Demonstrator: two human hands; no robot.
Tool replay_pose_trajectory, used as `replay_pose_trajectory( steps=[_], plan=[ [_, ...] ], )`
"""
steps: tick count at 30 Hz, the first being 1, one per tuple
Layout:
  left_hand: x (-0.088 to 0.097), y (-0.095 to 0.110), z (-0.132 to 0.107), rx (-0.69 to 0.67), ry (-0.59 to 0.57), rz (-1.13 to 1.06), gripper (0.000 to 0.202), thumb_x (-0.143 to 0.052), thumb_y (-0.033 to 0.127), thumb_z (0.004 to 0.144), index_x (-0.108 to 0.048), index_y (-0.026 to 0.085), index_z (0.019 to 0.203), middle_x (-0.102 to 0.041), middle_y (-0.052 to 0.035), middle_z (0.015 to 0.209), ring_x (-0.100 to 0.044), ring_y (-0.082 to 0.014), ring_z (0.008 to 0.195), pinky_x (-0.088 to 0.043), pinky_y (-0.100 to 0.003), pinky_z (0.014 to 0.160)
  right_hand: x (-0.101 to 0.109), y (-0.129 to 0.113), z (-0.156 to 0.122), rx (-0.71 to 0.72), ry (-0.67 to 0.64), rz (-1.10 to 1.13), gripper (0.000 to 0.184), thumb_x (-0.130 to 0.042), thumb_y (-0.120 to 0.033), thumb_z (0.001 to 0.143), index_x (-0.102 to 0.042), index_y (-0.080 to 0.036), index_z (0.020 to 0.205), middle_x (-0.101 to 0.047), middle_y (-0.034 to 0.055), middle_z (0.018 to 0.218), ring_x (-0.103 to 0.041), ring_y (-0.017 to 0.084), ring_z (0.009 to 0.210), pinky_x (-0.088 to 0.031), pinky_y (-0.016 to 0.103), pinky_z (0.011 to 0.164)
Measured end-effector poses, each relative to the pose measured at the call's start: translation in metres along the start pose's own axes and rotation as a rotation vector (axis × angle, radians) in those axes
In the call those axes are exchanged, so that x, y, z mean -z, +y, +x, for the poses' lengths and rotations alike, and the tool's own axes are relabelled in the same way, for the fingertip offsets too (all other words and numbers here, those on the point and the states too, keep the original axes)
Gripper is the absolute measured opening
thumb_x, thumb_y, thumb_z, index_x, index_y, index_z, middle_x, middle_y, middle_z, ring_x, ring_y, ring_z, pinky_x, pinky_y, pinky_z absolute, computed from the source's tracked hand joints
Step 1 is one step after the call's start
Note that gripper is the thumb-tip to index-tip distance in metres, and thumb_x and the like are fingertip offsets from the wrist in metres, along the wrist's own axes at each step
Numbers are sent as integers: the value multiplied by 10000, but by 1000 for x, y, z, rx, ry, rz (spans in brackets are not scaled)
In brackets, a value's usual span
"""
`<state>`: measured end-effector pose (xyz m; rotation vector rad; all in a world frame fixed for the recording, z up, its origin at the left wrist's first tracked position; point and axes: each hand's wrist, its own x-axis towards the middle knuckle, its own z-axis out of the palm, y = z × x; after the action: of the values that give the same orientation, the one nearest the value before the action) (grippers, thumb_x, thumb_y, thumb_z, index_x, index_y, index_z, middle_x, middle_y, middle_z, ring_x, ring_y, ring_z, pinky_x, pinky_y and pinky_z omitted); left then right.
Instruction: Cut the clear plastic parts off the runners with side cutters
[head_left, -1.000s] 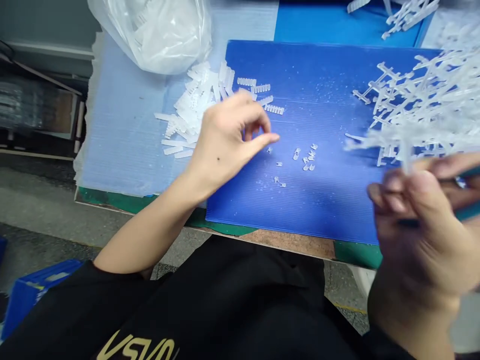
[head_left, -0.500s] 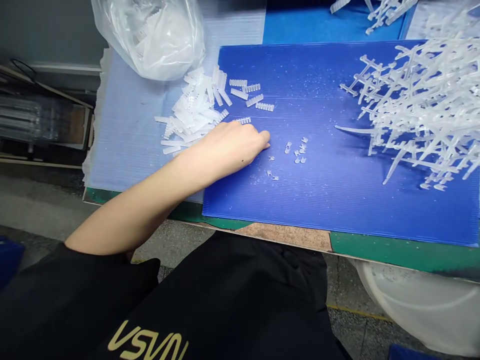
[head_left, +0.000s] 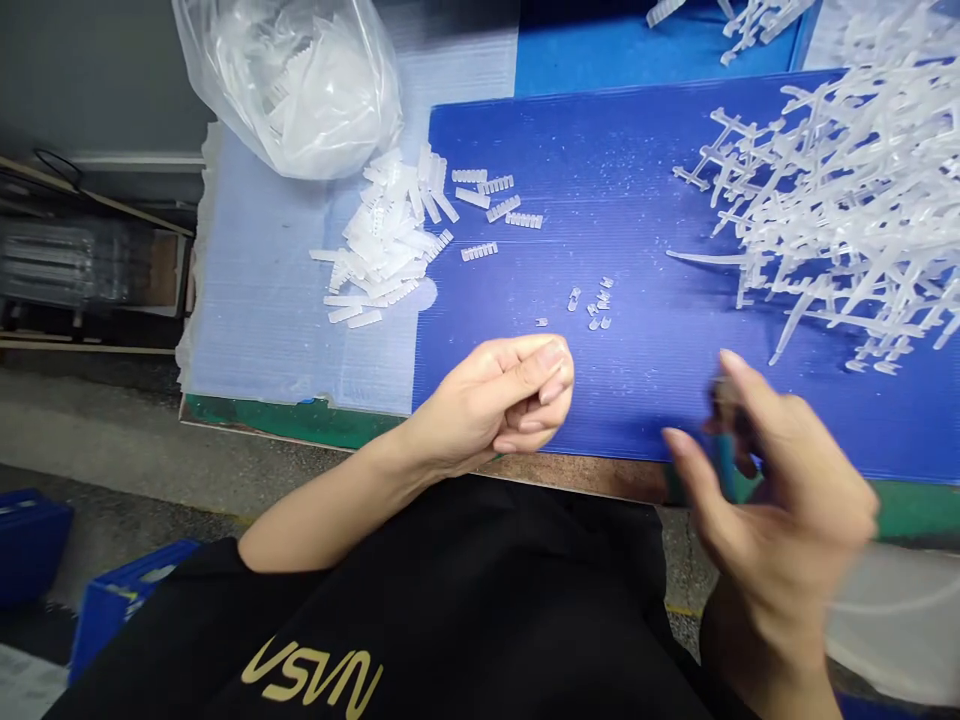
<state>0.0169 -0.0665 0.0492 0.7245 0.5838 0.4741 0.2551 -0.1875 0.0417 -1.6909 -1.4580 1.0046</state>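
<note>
My left hand [head_left: 510, 395] hangs over the near edge of the blue corrugated board [head_left: 600, 140], fingers curled in, and I cannot see anything between them. My right hand [head_left: 780, 480] is blurred at the lower right, gripping a teal-handled tool [head_left: 724, 455] that shows only in part. Small translucent plastic pieces [head_left: 596, 305] lie above my left hand. Further left are several comb-like strips [head_left: 480, 250] and a heap of them [head_left: 382, 240]. A tangle of plastic sprues [head_left: 825, 210] fills the upper right of the board.
A pale corrugated sheet [head_left: 255, 320] lies left of the board, with a plastic bag of strips [head_left: 289, 90] behind it. Green table edging [head_left: 292, 425] runs along the front. Blue crates [head_left: 127, 590] stand on the floor at left, and a white tub [head_left: 892, 620] at right.
My left hand has lifted off the board and drawn back toward me, its fingers curling, leaving a comb strip lying there. My right hand has come into view at the lower right.
</note>
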Motion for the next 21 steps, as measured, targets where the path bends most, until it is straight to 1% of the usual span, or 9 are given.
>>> replay_pose_trajectory(
  steps=[1,2,3,4,5,7,9,15,21],
  plan=[
    [-3,0,-2,20,-14,-33,377,-495,381,1111,-452,184,793,-389,75,611,-244,0,418,-190,-149,412,-8,-2,8,131,88,-158,844,-808,-190,931,-461,-453,1654,-683,70,1093,-579,263,840,-507,410,799],
    [-5,0,-4,39,-19,-53,376,-481,375,1115,-450,183,794,-383,78,605,-239,0,416,-188,-147,411,-14,-5,14,262,163,-302,854,-824,-171,916,-477,-417,1656,-671,61,1047,-570,238,806,-501,392,785],
    [-6,1,-5,57,-23,-63,373,-473,373,1118,-451,183,798,-378,81,600,-240,-1,413,-189,-145,411,-19,-8,19,369,210,-403,825,-830,-168,913,-509,-375,1645,-659,50,1000,-562,213,769,-494,371,758],
    [-7,2,-6,69,-26,-67,373,-468,376,1121,-452,183,802,-373,85,595,-243,-1,411,-191,-143,411,-22,-11,23,433,220,-444,787,-830,-167,915,-542,-340,1627,-648,39,969,-556,192,743,-487,350,730],
    [-7,2,-7,77,-32,-69,376,-466,384,1122,-454,182,805,-368,88,590,-246,-1,409,-195,-141,411,-25,-14,25,463,212,-462,753,-829,-168,920,-565,-310,1611,-641,32,957,-557,178,733,-483,334,711],
    [-8,3,-9,80,-48,-70,386,-473,402,1121,-458,180,805,-362,92,583,-253,0,410,-206,-135,413,-26,-19,25,486,192,-491,709,-830,-184,927,-591,-266,1589,-635,30,960,-568,169,746,-485,318,704],
    [-9,3,-10,73,-61,-73,400,-487,410,1117,-451,179,793,-357,93,579,-262,1,413,-222,-129,415,-25,-22,24,498,170,-517,694,-830,-201,931,-594,-248,1582,-625,28,958,-566,166,746,-484,313,697],
    [-9,0,-9,63,-86,-52,416,-494,389,1115,-419,179,764,-354,87,590,-277,-1,432,-232,-125,419,-23,-22,19,489,147,-528,660,-807,-192,946,-600,-253,1570,-608,15,949,-537,148,699,-473,308,676],
    [-12,-1,-5,41,-101,-55,400,-476,363,1122,-434,174,773,-330,87,610,-259,-5,461,-231,-120,430,-19,-20,13,454,163,-542,703,-812,-178,937,-575,-264,1593,-600,15,946,-527,151,707,-462,317,675]
  ],
)
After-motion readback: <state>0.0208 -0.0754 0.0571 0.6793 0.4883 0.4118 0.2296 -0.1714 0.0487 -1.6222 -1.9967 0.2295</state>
